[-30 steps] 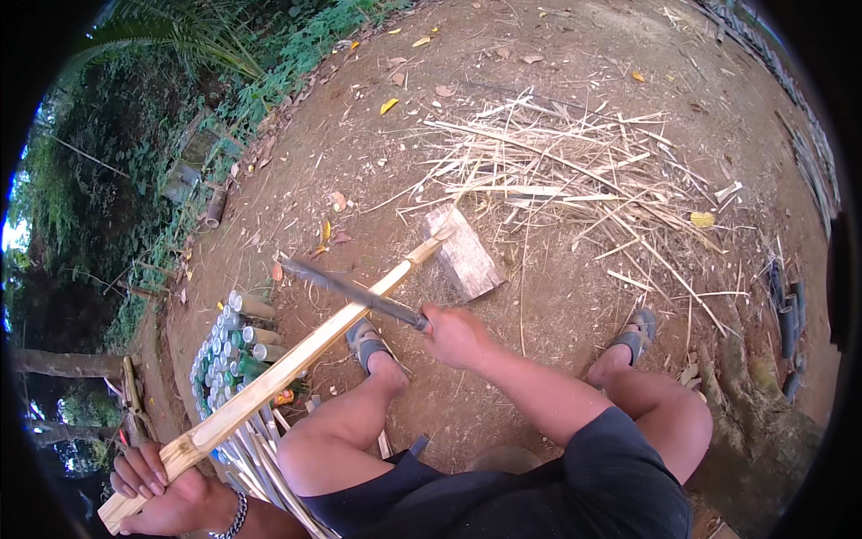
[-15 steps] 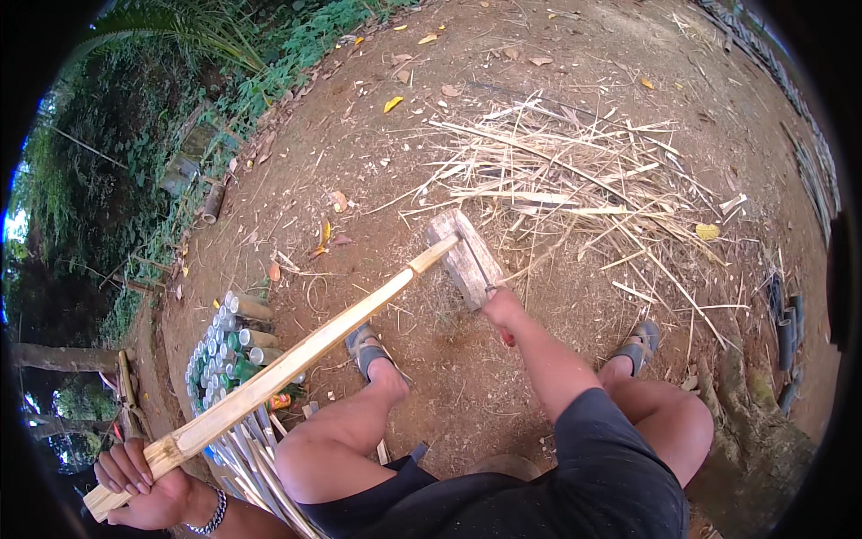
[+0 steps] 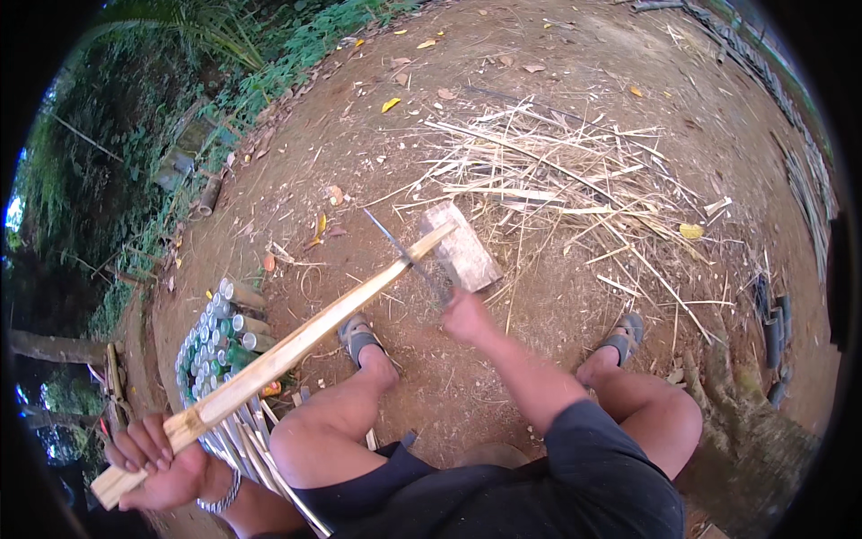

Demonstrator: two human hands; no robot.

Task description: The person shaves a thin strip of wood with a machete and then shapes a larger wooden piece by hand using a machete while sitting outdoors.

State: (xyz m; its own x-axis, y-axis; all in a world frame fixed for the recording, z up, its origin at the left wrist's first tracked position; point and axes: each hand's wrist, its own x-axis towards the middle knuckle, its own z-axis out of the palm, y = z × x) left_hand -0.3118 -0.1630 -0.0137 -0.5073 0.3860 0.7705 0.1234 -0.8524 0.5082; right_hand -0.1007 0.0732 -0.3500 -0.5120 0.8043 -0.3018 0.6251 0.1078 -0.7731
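Note:
My left hand [image 3: 166, 463], at the lower left, is wrapped round the near end of a long split bamboo strip [image 3: 296, 346]. From there the strip slants up to the right, and its far end rests on a squared wood block [image 3: 462, 250] on the ground. In my right hand [image 3: 469, 316] is a long knife, fingers closed round its handle, which the hand mostly hides. Its thin dark blade [image 3: 386, 232] crosses the strip a little short of the block, pointing up and left. Whether the blade cuts into the strip cannot be told.
A loose heap of bamboo slivers [image 3: 548, 171] lies beyond the block. Bottles [image 3: 220, 332] are stacked at the left, by a bundle of cut strips [image 3: 247, 440]. My sandalled feet stand either side; a tree root [image 3: 718, 382] and dark tubes [image 3: 774, 337] lie at the right.
My right hand has swung left and a little nearer, carrying the blade from over the block to across the strip. The left hand still holds the strip's near end.

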